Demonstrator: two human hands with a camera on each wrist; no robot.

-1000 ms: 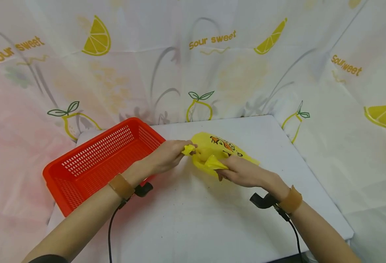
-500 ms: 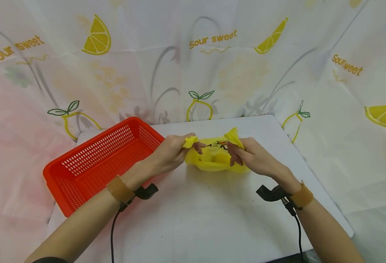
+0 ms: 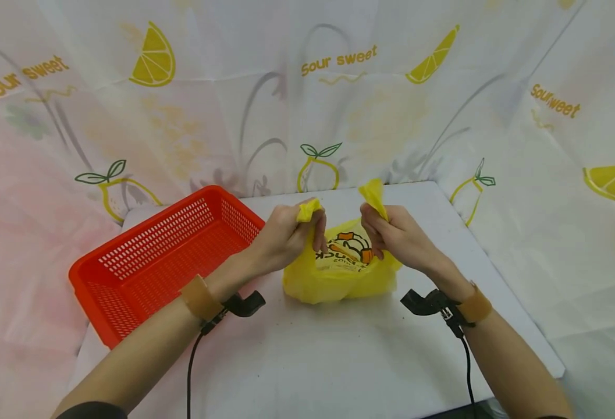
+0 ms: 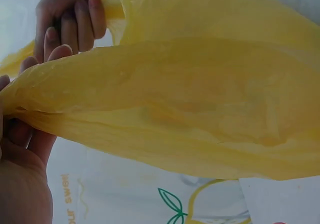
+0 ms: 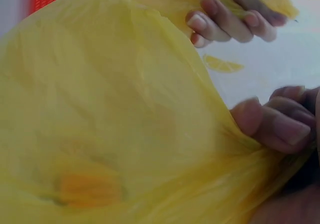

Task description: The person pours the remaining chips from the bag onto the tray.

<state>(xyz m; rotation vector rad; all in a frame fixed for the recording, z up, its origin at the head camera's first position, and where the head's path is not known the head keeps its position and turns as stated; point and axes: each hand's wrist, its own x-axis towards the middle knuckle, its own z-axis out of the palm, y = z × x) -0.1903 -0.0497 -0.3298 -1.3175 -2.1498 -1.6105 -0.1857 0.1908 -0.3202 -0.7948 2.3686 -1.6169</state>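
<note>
A yellow plastic bag [image 3: 338, 285] with an orange and black cartoon print hangs between my two hands, its lower part close over the white table. My left hand [image 3: 283, 238] grips one handle of the bag, and the handle's end pokes out above the thumb. With curled fingers my right hand [image 3: 398, 235] holds the other handle, whose tip sticks up over the fist. The thin plastic [image 4: 175, 99] is stretched from the hand across the left wrist view. In the right wrist view the bag [image 5: 115, 99] bulges, and its contents are hidden.
A red perforated plastic basket [image 3: 166, 256] stands at the left of the white table [image 3: 328, 361], close by my left forearm. Behind the table hangs a white curtain [image 3: 391, 116] printed with lemons. Each wrist carries a strapped camera with a black cable.
Both hands have risen with the bag's handles. The bag, earlier lying on its side farther back, has come upright and nearer, its print turned toward me. The right hand moved right, then up.
</note>
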